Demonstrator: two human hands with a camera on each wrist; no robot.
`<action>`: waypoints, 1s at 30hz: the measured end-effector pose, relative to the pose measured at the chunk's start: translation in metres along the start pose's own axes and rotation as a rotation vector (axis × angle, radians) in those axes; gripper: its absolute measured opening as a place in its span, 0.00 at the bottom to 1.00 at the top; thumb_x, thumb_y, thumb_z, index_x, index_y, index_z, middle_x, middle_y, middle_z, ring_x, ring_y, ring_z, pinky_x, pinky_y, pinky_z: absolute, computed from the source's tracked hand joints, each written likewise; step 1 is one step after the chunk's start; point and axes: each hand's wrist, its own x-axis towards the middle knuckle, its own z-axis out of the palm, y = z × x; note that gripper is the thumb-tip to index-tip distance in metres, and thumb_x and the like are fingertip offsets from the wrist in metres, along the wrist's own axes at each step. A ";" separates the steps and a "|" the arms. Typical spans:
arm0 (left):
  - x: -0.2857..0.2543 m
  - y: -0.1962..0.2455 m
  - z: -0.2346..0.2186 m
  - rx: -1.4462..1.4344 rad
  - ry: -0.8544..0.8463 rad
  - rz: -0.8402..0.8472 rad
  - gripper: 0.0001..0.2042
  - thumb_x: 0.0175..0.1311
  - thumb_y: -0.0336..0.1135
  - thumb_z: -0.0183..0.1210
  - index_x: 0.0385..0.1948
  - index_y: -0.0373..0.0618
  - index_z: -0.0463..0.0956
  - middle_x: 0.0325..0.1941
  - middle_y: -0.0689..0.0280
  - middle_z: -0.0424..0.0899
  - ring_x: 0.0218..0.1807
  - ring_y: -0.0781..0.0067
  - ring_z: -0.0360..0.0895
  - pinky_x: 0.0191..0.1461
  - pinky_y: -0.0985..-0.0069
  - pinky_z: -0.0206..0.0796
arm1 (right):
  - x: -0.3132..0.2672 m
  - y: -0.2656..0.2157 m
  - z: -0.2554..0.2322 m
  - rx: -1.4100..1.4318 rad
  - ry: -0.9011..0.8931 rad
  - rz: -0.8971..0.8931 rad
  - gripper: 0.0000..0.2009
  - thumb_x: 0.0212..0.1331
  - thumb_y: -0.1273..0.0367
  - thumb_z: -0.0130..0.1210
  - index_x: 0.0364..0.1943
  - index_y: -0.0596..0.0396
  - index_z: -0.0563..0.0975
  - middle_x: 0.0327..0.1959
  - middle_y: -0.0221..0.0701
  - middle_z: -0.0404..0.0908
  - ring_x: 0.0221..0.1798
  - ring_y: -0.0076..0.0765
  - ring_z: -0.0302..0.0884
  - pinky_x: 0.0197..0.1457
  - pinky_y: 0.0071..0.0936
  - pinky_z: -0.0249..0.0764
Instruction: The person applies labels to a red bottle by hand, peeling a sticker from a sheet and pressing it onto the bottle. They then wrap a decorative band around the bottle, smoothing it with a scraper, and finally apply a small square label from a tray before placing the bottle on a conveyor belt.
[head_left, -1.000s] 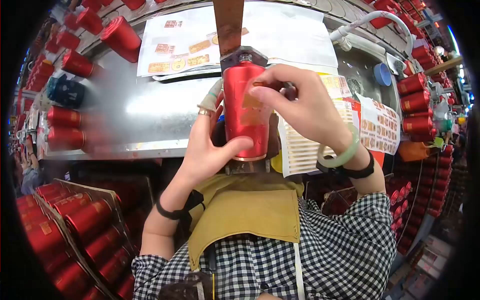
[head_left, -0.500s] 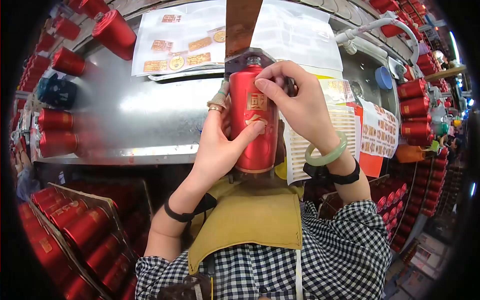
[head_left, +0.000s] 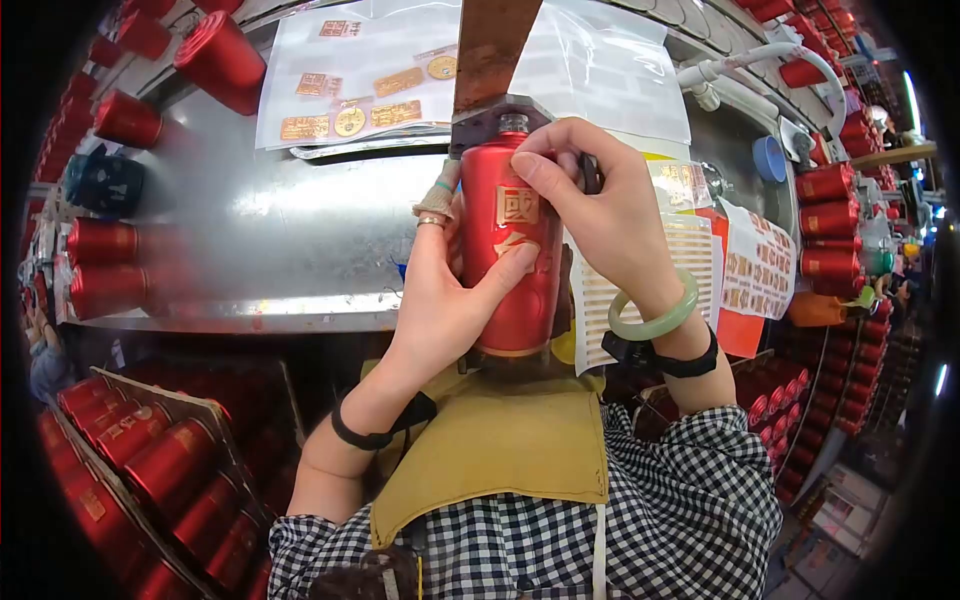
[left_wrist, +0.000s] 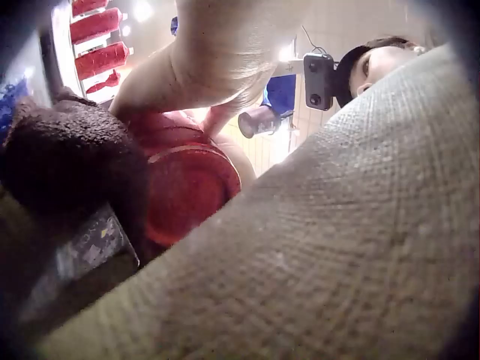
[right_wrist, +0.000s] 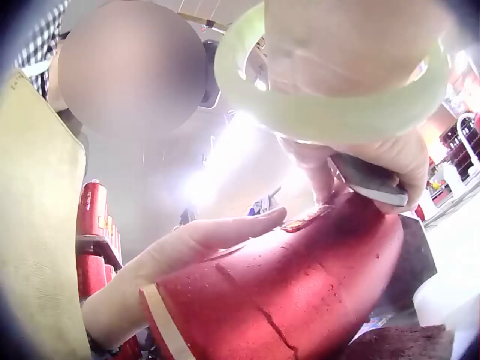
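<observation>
A glossy red bottle (head_left: pixel 510 300) lies with its grey threaded neck away from me, two gold characters (head_left: pixel 516 208) on its face. My left hand (head_left: pixel 438 310) holds it from the left, thumb across the lower character and fingers round the side. A pale cloth cover with a teal band sits on one left finger. My right hand (head_left: pixel 600 205) has its thumb and forefinger at the bottle just above the upper character. Curled right fingers also hold a dark tool (right_wrist: pixel 371 180) with a pale edge; its kind is partly hidden. The bottle's base (left_wrist: pixel 191 195) shows in the left wrist view.
A dark wooden post (head_left: pixel 495 50) rises behind the bottle. Sheets with gold stickers (head_left: pixel 350 100) lie on the metal table (head_left: pixel 290 230). A striped sheet (head_left: pixel 645 280) is at the right, before a sink with a white tap (head_left: pixel 740 65). Racks of red bottles (head_left: pixel 170 460) stand around.
The gold-brown piece my right fingers held against the bottle now shows as flat gold characters on it. My left thumb has slid up from near the base. The right hand has become nearly still.
</observation>
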 end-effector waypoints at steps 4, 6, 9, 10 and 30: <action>-0.001 0.000 -0.001 0.003 -0.007 0.038 0.44 0.67 0.30 0.68 0.78 0.35 0.44 0.71 0.51 0.69 0.70 0.64 0.72 0.72 0.65 0.68 | 0.001 0.000 -0.001 -0.020 0.000 -0.006 0.09 0.62 0.68 0.65 0.39 0.59 0.84 0.27 0.27 0.80 0.29 0.21 0.69 0.35 0.23 0.70; -0.001 0.002 -0.003 -0.010 -0.014 0.022 0.44 0.68 0.30 0.68 0.78 0.35 0.44 0.71 0.51 0.68 0.71 0.64 0.71 0.72 0.65 0.68 | 0.001 0.002 -0.001 0.008 -0.011 -0.007 0.09 0.62 0.68 0.65 0.39 0.59 0.84 0.26 0.27 0.79 0.29 0.21 0.68 0.34 0.23 0.68; 0.000 0.001 -0.006 0.002 -0.024 -0.027 0.44 0.68 0.30 0.67 0.79 0.35 0.43 0.72 0.51 0.68 0.71 0.63 0.71 0.72 0.65 0.67 | 0.002 0.000 -0.001 -0.001 -0.013 0.022 0.08 0.63 0.68 0.65 0.39 0.59 0.83 0.25 0.26 0.78 0.28 0.20 0.68 0.34 0.22 0.68; 0.000 0.002 -0.005 -0.007 -0.026 -0.022 0.44 0.68 0.30 0.67 0.78 0.35 0.43 0.72 0.51 0.68 0.71 0.63 0.71 0.72 0.65 0.67 | 0.001 0.000 -0.001 -0.001 -0.013 0.022 0.08 0.63 0.68 0.65 0.39 0.59 0.83 0.25 0.26 0.78 0.28 0.20 0.68 0.34 0.22 0.68; 0.001 0.004 -0.003 0.011 -0.025 0.015 0.44 0.69 0.30 0.66 0.79 0.35 0.43 0.73 0.51 0.67 0.72 0.63 0.70 0.74 0.64 0.66 | 0.002 -0.002 -0.006 0.173 0.017 0.034 0.11 0.68 0.69 0.60 0.49 0.60 0.84 0.37 0.28 0.86 0.36 0.19 0.74 0.43 0.21 0.72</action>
